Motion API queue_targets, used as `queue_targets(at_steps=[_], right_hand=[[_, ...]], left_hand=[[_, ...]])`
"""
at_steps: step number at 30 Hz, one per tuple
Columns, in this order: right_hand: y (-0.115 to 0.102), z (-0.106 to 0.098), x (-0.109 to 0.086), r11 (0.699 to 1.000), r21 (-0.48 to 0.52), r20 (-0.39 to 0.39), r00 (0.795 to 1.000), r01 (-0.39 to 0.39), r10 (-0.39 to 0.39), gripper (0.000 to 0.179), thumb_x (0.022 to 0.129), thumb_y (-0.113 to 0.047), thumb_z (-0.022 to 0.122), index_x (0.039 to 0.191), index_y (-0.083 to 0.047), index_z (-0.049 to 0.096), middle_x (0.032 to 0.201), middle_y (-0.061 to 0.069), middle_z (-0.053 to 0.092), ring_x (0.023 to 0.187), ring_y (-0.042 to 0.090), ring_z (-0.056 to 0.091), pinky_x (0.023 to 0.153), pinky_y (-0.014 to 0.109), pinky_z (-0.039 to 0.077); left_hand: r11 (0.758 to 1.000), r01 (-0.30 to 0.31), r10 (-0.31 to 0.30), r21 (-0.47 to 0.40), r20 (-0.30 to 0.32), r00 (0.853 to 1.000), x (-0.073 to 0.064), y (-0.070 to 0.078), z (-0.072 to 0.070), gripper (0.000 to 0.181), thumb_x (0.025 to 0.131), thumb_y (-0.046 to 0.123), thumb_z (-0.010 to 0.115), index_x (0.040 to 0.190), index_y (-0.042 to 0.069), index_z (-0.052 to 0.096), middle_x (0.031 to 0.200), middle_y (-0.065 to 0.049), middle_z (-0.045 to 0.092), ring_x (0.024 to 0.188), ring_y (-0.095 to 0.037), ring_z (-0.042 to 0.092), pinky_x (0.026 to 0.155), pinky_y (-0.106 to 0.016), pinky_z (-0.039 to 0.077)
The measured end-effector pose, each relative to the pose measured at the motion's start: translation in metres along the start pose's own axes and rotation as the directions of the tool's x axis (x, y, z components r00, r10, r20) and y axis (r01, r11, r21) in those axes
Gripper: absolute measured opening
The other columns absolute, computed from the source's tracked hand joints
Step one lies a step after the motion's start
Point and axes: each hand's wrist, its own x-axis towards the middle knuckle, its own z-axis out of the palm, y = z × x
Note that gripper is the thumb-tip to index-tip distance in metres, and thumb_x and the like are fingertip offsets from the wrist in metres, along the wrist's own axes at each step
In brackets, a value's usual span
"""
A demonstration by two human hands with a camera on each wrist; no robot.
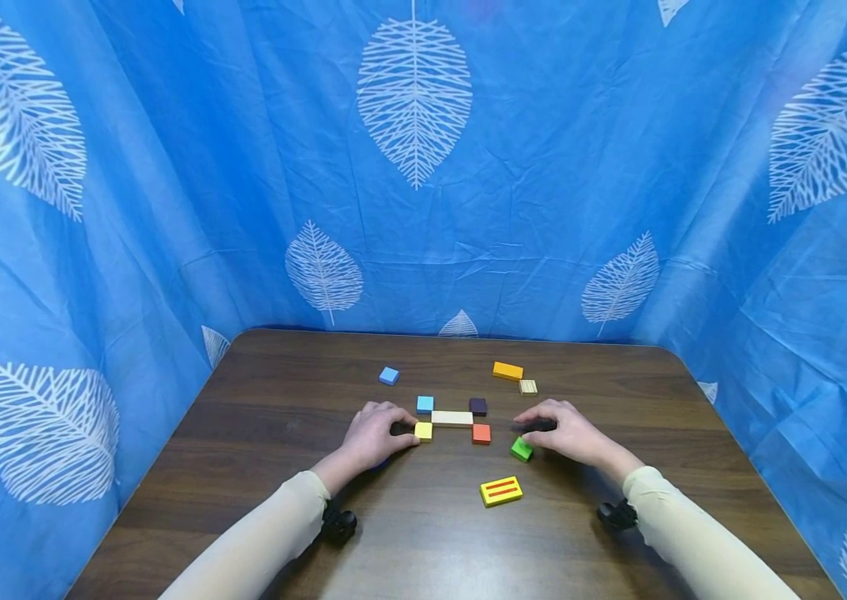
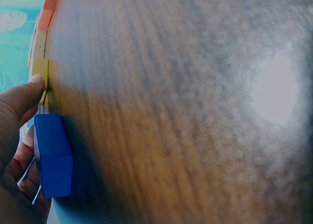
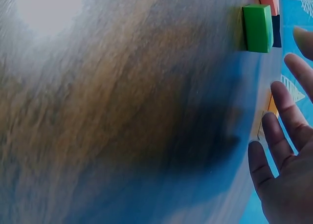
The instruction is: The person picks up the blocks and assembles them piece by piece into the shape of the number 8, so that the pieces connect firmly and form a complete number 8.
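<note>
My left hand (image 1: 373, 437) is at the yellow block (image 1: 423, 432), its thumb against the block's near side and its index fingertip at the left edge. The yellow block stands at the left end of a pale cream bar (image 1: 452, 419). A light blue block (image 1: 425, 404) is just behind it. At the bar's right end are a red block (image 1: 481, 434) and a dark block (image 1: 478, 407). A blue block (image 2: 55, 155) lies beneath my left palm. Over the green block (image 1: 522, 449) hovers my right hand (image 1: 569, 429), fingers loosely spread and holding nothing.
At the back lie a blue block (image 1: 389, 376), an orange block (image 1: 508, 371) and a small striped block (image 1: 528, 387). A yellow block with red stripes (image 1: 501, 492) lies nearer me. Blue leaf-print cloth (image 1: 423, 250) hangs behind the brown table (image 1: 281, 400).
</note>
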Motion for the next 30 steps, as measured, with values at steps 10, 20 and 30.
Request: queue_targets(at_steps=[10,20,30], right_hand=[[0.0063,-0.0022,-0.0034,0.999,-0.024,0.037,0.999,0.028,-0.027,0.031,0.088,-0.021,0.075,0.119,-0.028,0.076,0.123,-0.001,0.062,0.119,0.028,0.043,0.092,0.049,0.04],[0.0071,-0.0009,-0.0065,0.996,-0.072,0.055,0.998,0.042,-0.038,0.037,0.086,-0.014,0.075,0.12,-0.031,0.075,0.122,-0.003,0.061,0.115,0.026,0.043,0.089,0.046,0.04],[0.0066,0.0013,-0.0091,0.992,-0.12,0.064,0.997,0.042,-0.034,0.037,0.086,-0.015,0.076,0.117,-0.034,0.075,0.121,-0.004,0.06,0.111,0.024,0.044,0.087,0.046,0.04]], left_hand=[[1.0,-0.003,0.003,-0.001,-0.002,1.0,-0.0003,-0.0018,0.0009,0.029,0.089,0.04,0.079,0.112,0.022,0.077,0.114,0.001,0.068,0.115,-0.029,0.055,0.096,-0.051,0.042],[1.0,-0.004,0.004,-0.007,0.002,1.0,-0.0007,-0.0017,0.001,0.029,0.09,0.04,0.079,0.113,0.022,0.077,0.113,0.002,0.068,0.115,-0.029,0.055,0.097,-0.051,0.042],[1.0,0.004,-0.005,0.001,0.008,1.0,-0.0003,-0.0017,0.0019,0.029,0.09,0.04,0.079,0.113,0.022,0.077,0.116,0.001,0.069,0.116,-0.029,0.055,0.098,-0.051,0.042]])
